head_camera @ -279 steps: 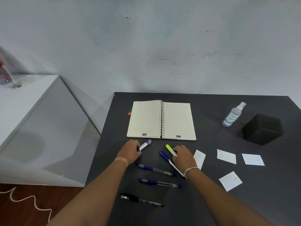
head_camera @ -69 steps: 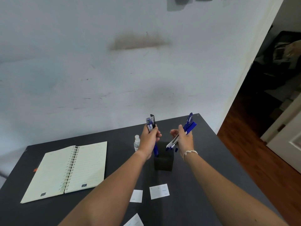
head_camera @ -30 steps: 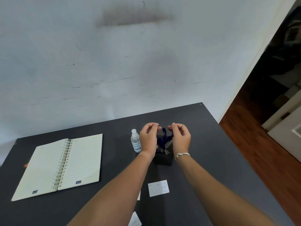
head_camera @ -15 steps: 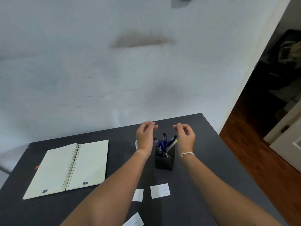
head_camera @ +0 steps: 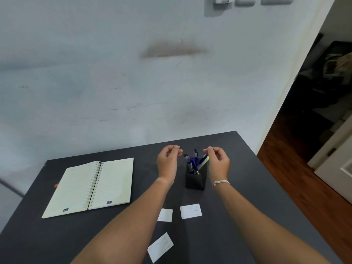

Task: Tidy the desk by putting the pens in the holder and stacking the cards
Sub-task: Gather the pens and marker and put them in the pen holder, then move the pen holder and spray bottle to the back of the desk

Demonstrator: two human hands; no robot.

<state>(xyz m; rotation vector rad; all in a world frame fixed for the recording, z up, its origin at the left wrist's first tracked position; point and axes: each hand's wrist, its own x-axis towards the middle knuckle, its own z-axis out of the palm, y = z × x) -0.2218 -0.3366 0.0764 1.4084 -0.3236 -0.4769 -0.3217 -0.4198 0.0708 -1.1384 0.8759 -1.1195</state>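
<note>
Worktop [head_camera: 247,187]: dark grey, matt, flat, set against a pale scuffed wall [head_camera: 133,82]; wooden floor [head_camera: 304,178] to its right.

Notebook [head_camera: 91,187]: spiral-bound, lying open and flat on the left part of the worktop, cream ruled pages, small blue logo at the foot of each page. Well apart from the holder.

Holder [head_camera: 195,181]: black, square-sided, matt, upright between the two wrists. Contents: pens [head_camera: 194,161], mostly blue-bodied, one with a yellow-green end leaning right, one dark-capped at left; all stand tilted, tops above the rim.

Cards: three white rectangles lying flat and separate, unstacked, on the near side of the holder. One card [head_camera: 191,211] lies between the forearms; a second card [head_camera: 165,215] just left of it is partly covered by the left forearm; a third card [head_camera: 160,247] lies nearer, skewed.

Left hand [head_camera: 168,162]: raised left of the holder, fingers loosely curled, holding nothing.

Right hand [head_camera: 218,162]: raised right of the holder, fingers loosely curled, empty, partly screening the yellow-green pen; pale bracelet [head_camera: 221,182] at the wrist.
</note>
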